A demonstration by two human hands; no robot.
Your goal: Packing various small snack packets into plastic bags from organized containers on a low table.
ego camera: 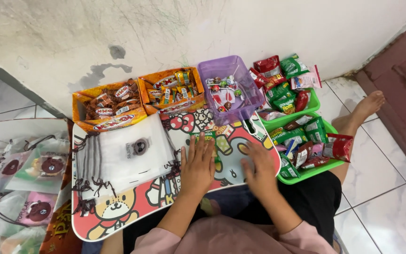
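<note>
My left hand (197, 164) lies flat, palm down, on a cartoon-printed lap tray (118, 214), its fingertips over a small green snack packet (198, 137). My right hand (261, 168) rests palm down beside it near the tray's right edge, holding nothing. A stack of white drawstring pouches (123, 157) with dark cords covers the tray's left half. At the tray's far edge stands a purple plastic basket (231, 89) with wrapped lollipops.
Two orange cardboard boxes of wrapped sweets (111, 104) (172, 89) sit against the wall. Green trays (306, 171) with red and green snack packets lie to the right by my leg. Filled pouches (19, 188) pile at the left. Tiled floor surrounds.
</note>
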